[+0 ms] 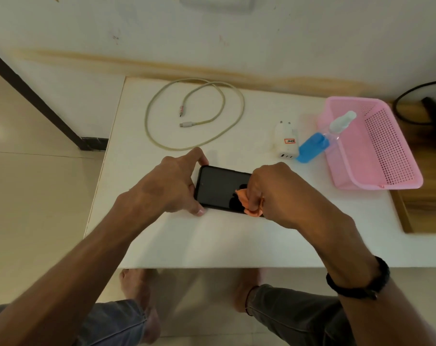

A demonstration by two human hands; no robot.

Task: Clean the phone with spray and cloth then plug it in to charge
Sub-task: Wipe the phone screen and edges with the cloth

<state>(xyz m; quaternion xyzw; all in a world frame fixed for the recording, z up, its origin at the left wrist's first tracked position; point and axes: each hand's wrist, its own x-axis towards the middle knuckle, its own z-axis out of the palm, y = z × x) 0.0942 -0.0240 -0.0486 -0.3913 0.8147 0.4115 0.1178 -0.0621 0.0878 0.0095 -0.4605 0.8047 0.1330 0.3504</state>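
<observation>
Black and glossy, the flat rectangular glass-fronted phone [220,188] lies screen-up, long side across, on the white rectangular table [212,240], near its middle. The left hand [167,186] braces the phone's left end: forefinger curled over the far corner, thumb pressed against the near edge. The right hand [271,191] has its fingers curled round a small crumpled orange cloth [244,199] and presses it onto the right part of the screen.

Handling, as a judgement:
- Phone: rigid, thin, moderately light. The glass face is smooth and likely slippery, more so if wet with spray. Hold it by the two long edges or by opposite corners, not by the face. It is fragile if dropped.
- Cloth: soft, limp, very light. It bunches under the fingers.

Other task items stand apart from the phone. The coiled beige braided charging cable [194,113] lies at the far side of the table, both plugs free. The white plastic wall charger [285,141] stands to the right, just beside the blue-liquid clear spray bottle [314,146], which leans against the rim of the pink perforated plastic basket [386,146].

Limits of view:
- The right hand hides the phone's right end, so the charging port cannot be seen.
- Moisture on the screen cannot be made out.
- Only the lower edge of a white wall fitting [215,2] shows at the top, and its type cannot be told.
</observation>
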